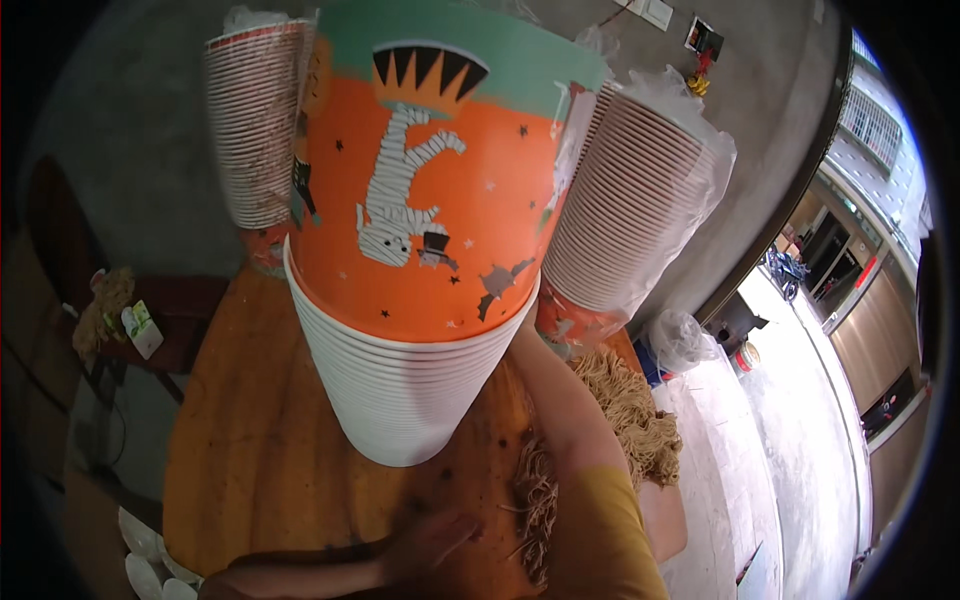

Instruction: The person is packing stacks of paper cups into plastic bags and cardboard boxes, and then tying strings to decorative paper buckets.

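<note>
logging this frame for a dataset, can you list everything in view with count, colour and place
nested cup stack: one, orange top cup with mummy print and teal band, white rims below, centre, close to the camera
wrapped cup stack: one, pale ribbed rims in clear plastic, upper left
second wrapped cup stack: one, pale rims in clear plastic, upper right
table: one, orange-brown wood, centre left
straw-coloured fibre bundle: one loose heap, tan, right of the table
white pieces: a few, bottom left, kind unclear
plastic bag: one, clear, on the floor at right
left hand: flat on the table, bottom centre
right arm: yellow sleeve, reaches up behind the central stack; the hand is hidden
</note>
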Tool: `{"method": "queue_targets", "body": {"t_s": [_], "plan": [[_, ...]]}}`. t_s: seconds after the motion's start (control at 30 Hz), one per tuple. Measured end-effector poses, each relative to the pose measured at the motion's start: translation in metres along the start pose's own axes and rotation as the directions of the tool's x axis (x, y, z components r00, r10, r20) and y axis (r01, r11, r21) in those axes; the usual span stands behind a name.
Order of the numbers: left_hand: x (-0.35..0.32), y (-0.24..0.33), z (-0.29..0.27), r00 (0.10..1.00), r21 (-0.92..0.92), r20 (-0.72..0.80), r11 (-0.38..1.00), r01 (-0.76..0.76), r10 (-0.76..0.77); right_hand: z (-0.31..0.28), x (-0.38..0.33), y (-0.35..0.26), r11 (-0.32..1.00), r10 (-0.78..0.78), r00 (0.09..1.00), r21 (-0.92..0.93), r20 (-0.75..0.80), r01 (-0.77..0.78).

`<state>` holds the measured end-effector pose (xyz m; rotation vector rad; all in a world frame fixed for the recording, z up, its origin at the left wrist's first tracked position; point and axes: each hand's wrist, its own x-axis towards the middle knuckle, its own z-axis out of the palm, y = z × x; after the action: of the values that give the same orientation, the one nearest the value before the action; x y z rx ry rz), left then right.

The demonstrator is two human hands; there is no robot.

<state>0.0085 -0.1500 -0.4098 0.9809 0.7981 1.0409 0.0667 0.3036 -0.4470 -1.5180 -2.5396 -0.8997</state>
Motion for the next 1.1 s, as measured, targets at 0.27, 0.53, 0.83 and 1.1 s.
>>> {"method": "queue_targets", "body": {"t_s": [0.27,0.53,0.83,1.1], "plan": [[-0.027,0.022,-0.008,0.986,0.229,-0.154,0.973,-0.032,0.069,0.021,-0.046,0.075,0.790,-0.014,0.990,0.608,0.140,-0.075],[0.013,0.085,-0.101,0.575,0.618,-0.377,0.660,-0.427,0.726,-0.120,-0.154,0.062,0.086,0.069,0.983,0.982,-0.172,0.166],[0.057,0.098,-0.104,0.788,0.463,-0.217,0.771,-0.437,0.576,-0.192,-0.195,0.038,-0.513,-0.284,0.951,0.818,0.126,-0.261],[0.108,0.135,-0.110,0.856,0.530,-0.008,0.728,-0.435,0.518,-0.230,-0.179,0.092,-0.465,-0.034,0.994,0.882,-0.102,0.075]]}}
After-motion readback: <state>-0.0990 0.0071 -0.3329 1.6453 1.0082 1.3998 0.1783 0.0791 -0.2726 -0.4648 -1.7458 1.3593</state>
